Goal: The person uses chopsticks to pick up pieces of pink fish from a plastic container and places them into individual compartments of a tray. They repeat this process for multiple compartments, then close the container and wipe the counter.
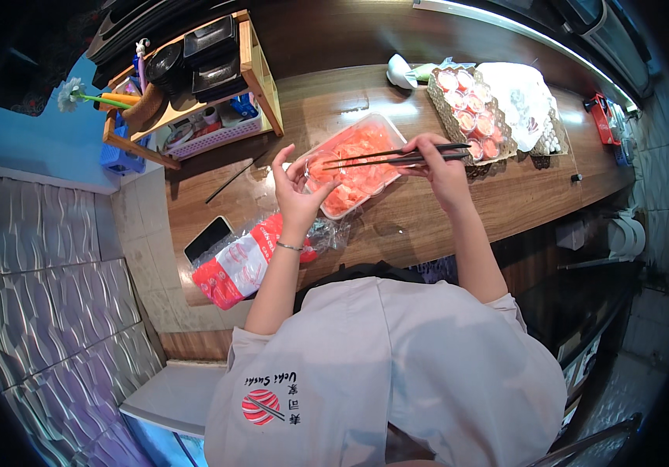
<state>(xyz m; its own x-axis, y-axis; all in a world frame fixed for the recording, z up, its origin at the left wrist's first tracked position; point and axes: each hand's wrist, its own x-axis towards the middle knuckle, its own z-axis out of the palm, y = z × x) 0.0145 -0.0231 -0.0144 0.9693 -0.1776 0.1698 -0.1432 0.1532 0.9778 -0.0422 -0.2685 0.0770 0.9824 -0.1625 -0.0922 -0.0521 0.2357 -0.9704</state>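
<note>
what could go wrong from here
The pink slices look soft and may slip from the chopsticks. Their back ends point toward the cups, which might get knocked. The left forearm crosses in front of the bag and might nudge it or the phone.

One head camera looks down from close above at the wooden worktop (381,243), left hand (301,204) and right hand (445,177).

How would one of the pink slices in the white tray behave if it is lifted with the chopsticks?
The pink slices look thin and loosely folded over one another, so one would probably hang floppy. Their wet-looking shine suggests it may slip between the slender black chopsticks.
</note>
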